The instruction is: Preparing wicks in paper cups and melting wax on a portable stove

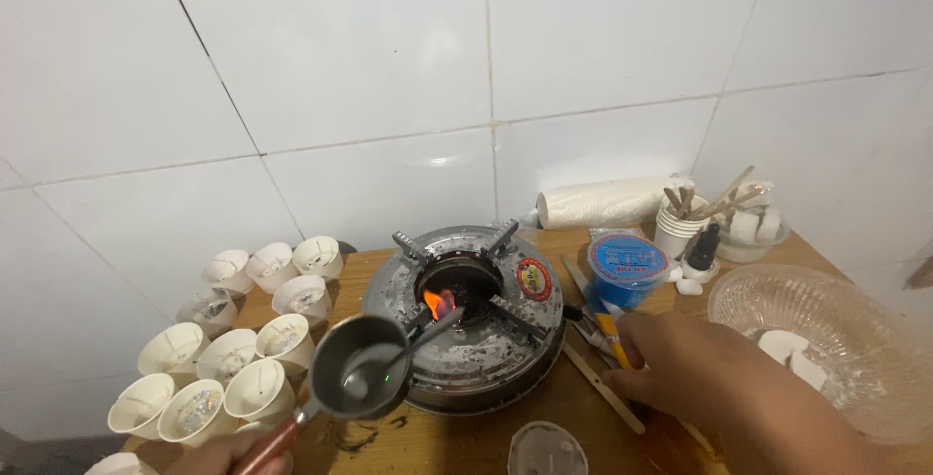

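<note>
Now left hand (225,456) grips the small metal saucepan (362,368) by its reddish handle, clear melted liquid inside, beside the lit stove (466,315). Right hand (695,368) closes on a yellow-handled tool (610,326). White paper cups (258,390) hold wicks; glass bowl (826,320) holds white chunks.

The left hand (219,456) is mostly cut off by the bottom edge; only knuckles show around the pan handle (267,448), so its grip cannot be judged fully. The right hand (700,373) hides its own fingertips and part of the tools (595,324) beneath it; the forearm leaves the frame at the bottom. 1 cup (117,463) at the lower left corner is cropped. The glass bowl (855,339) runs past the right edge.
</note>
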